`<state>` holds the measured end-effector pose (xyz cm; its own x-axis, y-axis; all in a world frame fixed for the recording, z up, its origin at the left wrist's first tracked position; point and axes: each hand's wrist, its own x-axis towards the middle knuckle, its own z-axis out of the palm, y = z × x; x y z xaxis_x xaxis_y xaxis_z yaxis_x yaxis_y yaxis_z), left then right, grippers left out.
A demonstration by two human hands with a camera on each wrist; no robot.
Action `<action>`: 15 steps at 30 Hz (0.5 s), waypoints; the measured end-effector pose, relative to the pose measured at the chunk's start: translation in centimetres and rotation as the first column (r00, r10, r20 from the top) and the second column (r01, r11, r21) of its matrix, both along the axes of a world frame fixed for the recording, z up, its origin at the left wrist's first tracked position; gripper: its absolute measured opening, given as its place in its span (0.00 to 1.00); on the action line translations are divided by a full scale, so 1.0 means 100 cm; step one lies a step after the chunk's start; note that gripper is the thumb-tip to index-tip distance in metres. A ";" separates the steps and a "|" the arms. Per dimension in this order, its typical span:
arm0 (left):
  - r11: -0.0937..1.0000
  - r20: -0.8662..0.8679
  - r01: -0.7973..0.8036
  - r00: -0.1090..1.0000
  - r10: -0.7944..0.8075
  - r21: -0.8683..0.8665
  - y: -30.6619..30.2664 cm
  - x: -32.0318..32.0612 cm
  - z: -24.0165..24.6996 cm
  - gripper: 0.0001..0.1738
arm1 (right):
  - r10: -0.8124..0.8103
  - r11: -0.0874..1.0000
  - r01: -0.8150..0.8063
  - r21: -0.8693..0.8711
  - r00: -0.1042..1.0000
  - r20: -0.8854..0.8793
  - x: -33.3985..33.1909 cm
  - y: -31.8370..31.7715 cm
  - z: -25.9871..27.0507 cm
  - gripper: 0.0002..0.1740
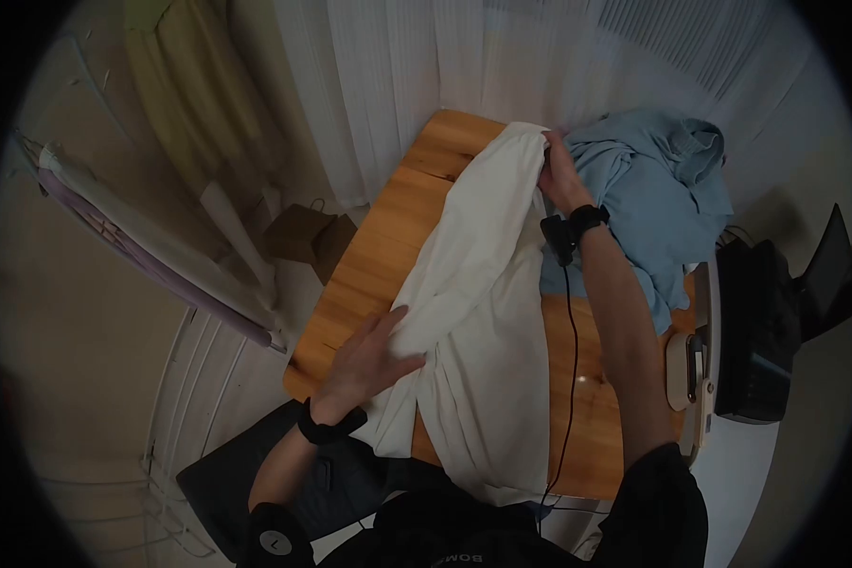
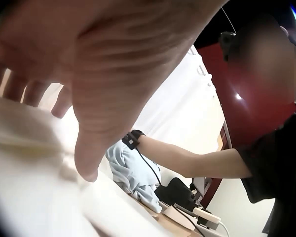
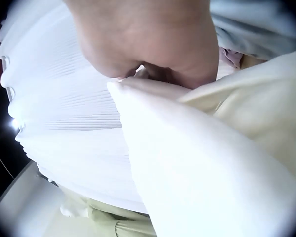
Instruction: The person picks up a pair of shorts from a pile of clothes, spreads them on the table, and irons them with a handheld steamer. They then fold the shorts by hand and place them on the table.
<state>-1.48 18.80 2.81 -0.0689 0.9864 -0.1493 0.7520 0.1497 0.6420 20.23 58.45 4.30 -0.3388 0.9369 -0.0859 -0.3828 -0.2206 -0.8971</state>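
A pair of white trousers (image 1: 483, 275) lies lengthwise over the wooden table (image 1: 577, 360), its two legs spreading toward the person's body. At the far end the right hand (image 1: 561, 172) pinches the corner of the trousers' top edge. The right wrist view shows that hand (image 3: 153, 44) with its fingers curled over the white cloth (image 3: 187, 148). Nearer the body, the left hand (image 1: 360, 364) lies spread on a trouser leg, fingers apart. Seen from the left wrist, the palm (image 2: 118, 74) is over the white fabric with the thumb extended.
A light blue garment (image 1: 644, 189) is heaped at the table's far right. Along the right edge sit a pale case (image 1: 679, 371) and a black bag (image 1: 753, 331). A cable (image 1: 574, 379) trails from the right wrist camera. An ironing board (image 1: 161, 246) stands at left, a cardboard box (image 1: 298, 232) behind.
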 end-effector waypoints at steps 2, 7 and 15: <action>1.000 -0.050 0.003 0.999 -0.005 -0.030 -0.038 0.004 0.004 0.46 | 0.005 1.000 -0.005 0.001 0.995 -0.096 -0.003 0.003 0.030 0.24; 0.967 0.009 -0.208 0.978 0.209 0.148 -0.114 0.013 -0.011 0.33 | -0.016 0.996 0.030 0.086 0.987 -0.157 0.018 0.030 0.029 0.24; 0.927 0.007 -0.059 0.998 0.061 0.371 -0.106 0.088 0.031 0.20 | -0.101 0.989 0.029 0.144 0.848 0.520 0.068 -0.129 -0.012 0.23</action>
<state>7.29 8.25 5.89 -0.1292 0.9653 0.2271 0.7521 -0.0538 0.6568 27.05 45.51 3.06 -0.2144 0.9701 -0.1135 0.1430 -0.0838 -0.9862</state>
